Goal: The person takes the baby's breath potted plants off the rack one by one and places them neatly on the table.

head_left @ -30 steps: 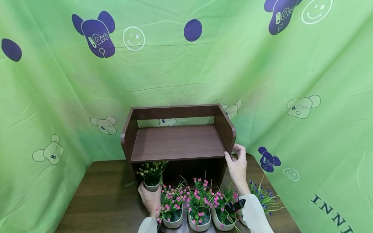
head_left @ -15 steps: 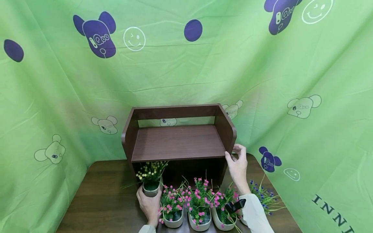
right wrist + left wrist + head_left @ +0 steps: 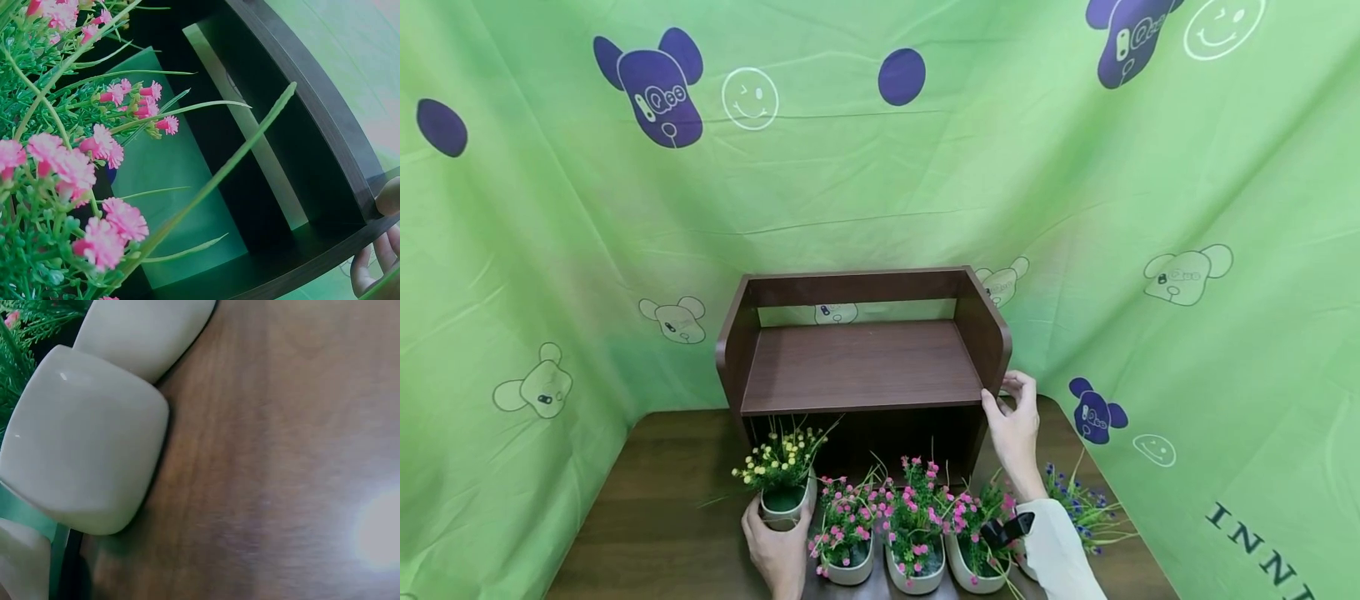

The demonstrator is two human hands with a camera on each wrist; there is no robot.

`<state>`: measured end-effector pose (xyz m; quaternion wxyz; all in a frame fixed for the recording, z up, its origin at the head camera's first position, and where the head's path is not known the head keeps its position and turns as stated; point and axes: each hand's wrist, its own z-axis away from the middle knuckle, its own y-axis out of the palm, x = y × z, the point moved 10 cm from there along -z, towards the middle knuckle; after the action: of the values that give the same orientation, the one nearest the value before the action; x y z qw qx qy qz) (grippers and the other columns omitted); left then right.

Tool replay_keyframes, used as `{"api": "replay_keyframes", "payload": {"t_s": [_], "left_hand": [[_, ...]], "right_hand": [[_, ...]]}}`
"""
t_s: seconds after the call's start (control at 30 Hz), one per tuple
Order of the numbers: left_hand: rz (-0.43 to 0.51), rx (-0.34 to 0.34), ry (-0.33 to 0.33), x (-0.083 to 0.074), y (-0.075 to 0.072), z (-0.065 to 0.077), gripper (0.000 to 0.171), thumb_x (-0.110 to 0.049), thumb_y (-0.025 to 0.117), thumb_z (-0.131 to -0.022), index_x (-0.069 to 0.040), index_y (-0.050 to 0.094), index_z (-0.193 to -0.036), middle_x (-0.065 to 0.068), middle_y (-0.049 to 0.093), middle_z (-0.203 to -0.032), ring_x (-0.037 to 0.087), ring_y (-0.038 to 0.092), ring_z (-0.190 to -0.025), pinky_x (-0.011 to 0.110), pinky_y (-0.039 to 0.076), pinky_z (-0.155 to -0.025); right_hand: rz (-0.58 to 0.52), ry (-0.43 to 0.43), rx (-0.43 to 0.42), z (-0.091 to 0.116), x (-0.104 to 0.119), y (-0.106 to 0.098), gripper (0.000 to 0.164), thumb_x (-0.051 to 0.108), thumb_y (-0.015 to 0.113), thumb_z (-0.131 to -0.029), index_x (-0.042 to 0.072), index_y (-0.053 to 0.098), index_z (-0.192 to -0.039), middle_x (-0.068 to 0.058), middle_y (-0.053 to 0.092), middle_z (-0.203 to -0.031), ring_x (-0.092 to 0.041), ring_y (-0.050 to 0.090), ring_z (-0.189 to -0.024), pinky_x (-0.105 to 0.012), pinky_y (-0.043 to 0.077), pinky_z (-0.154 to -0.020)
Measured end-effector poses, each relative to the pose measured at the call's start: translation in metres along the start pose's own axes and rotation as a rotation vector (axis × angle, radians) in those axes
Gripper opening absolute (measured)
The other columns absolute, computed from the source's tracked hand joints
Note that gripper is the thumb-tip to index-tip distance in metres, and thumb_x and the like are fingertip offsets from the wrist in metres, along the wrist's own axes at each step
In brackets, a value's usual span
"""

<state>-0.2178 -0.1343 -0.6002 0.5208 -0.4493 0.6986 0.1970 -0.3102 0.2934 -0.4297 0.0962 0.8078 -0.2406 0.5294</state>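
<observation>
A small potted plant with yellow flowers (image 3: 782, 461) stands just in front of the lower left opening of a dark brown wooden shelf (image 3: 865, 362). My left hand (image 3: 777, 550) grips its pale pot from the near side, thumb and fingers spread around the sides. At the shelf's right side panel my right hand (image 3: 1017, 429) pinches the front edge between thumb and fingers, near the upper board. In the right wrist view, fingers (image 3: 382, 253) show around that panel's corner. The left wrist view shows a pale pot (image 3: 84, 444) close by on the wooden tabletop.
Three pots with pink flowers (image 3: 913, 508) line up in front of the shelf, right beside my left hand. A plant with blue flowers (image 3: 1078, 504) stands beyond my right forearm. Green printed cloth (image 3: 820, 192) hangs behind the table (image 3: 647, 500).
My left hand has drawn the yellow-flowered plant toward me and slightly left, out from under the shelf's upper board. The right hand keeps its hold on the panel.
</observation>
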Motion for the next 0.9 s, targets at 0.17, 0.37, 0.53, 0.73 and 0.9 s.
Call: {"api": "replay_keyframes", "payload": {"t_s": [0.17,0.37,0.53,0.73,0.9], "left_hand": [[-0.025,0.000,-0.047,0.003,-0.012,0.006,0.076,-0.009,0.097,-0.063,0.005,0.060,-0.128,0.024,0.060,-0.122,0.049,0.061,-0.108,0.065,0.049,-0.087],[-0.043,-0.108,-0.011,0.005,-0.032,0.015,0.076,-0.009,0.097,-0.057,0.003,0.064,-0.125,0.022,0.064,-0.118,0.046,0.064,-0.102,0.059,0.048,-0.080],[-0.064,-0.174,0.009,0.007,-0.045,0.020,0.076,-0.009,0.097,-0.055,0.003,0.066,-0.123,0.023,0.065,-0.116,0.044,0.064,-0.096,0.039,0.048,-0.078],[-0.006,-0.211,0.063,0.011,-0.059,0.022,0.076,-0.006,0.095,-0.052,0.012,0.064,-0.119,0.032,0.062,-0.108,0.015,0.058,-0.094,0.003,0.033,-0.085],[0.021,-0.226,0.080,0.019,-0.067,0.021,0.076,-0.011,0.093,-0.053,0.014,0.064,-0.118,0.036,0.060,-0.108,0.010,0.053,-0.098,0.001,0.032,-0.088]], "right_hand": [[-0.008,-0.002,0.009,0.001,0.004,0.001,0.042,-0.001,0.064,-0.102,-0.004,0.044,-0.138,-0.008,0.054,-0.127,-0.004,0.053,-0.114,-0.011,0.046,-0.094],[-0.011,0.006,0.009,0.002,0.002,0.000,0.041,-0.001,0.063,-0.102,-0.003,0.044,-0.138,-0.006,0.053,-0.127,-0.005,0.053,-0.115,-0.010,0.045,-0.094],[-0.008,-0.003,0.008,0.002,0.004,0.000,0.043,-0.001,0.065,-0.101,-0.004,0.044,-0.139,-0.011,0.055,-0.129,-0.004,0.052,-0.114,-0.011,0.046,-0.094],[0.001,0.000,0.018,0.002,0.005,0.000,0.044,0.000,0.064,-0.102,-0.004,0.044,-0.140,-0.011,0.054,-0.130,-0.004,0.052,-0.115,-0.011,0.045,-0.094],[-0.001,0.009,0.015,0.001,0.004,0.000,0.041,-0.001,0.063,-0.102,-0.004,0.044,-0.138,-0.009,0.054,-0.129,-0.005,0.052,-0.116,-0.011,0.045,-0.095]]}}
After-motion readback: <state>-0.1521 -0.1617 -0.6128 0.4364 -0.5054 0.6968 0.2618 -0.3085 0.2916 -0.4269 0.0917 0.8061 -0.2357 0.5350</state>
